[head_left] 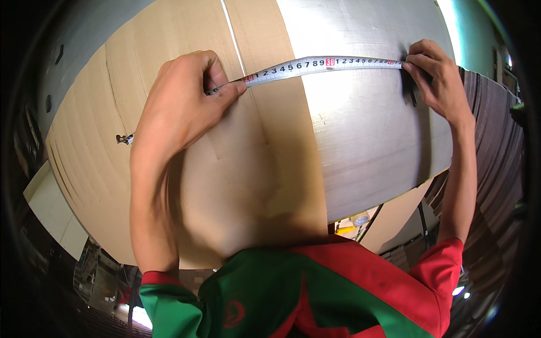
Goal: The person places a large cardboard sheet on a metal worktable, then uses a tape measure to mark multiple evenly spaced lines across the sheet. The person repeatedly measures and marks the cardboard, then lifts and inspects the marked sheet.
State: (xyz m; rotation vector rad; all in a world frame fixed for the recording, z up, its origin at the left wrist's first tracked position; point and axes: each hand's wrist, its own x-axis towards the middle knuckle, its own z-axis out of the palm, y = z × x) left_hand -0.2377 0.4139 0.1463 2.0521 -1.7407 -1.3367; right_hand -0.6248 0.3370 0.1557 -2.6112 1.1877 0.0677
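Note:
A white measuring tape with black and red markings stretches between my hands, bowed slightly upward in the middle. My left hand pinches it between thumb and fingers over a brown cardboard sheet. Above the bare metal tabletop, my right hand has its thumb and fingers closed on the tape's other visible end. Left of my left forearm, a small metal hook with a short bit of tape shows; the stretch between is hidden behind that hand.
The cardboard covers the table's left part, with a narrow pale gap running through it. Layered brown sheets stand at the right. Beneath the near table edge lie a yellow object and a roll of tape. A pale panel is at lower left.

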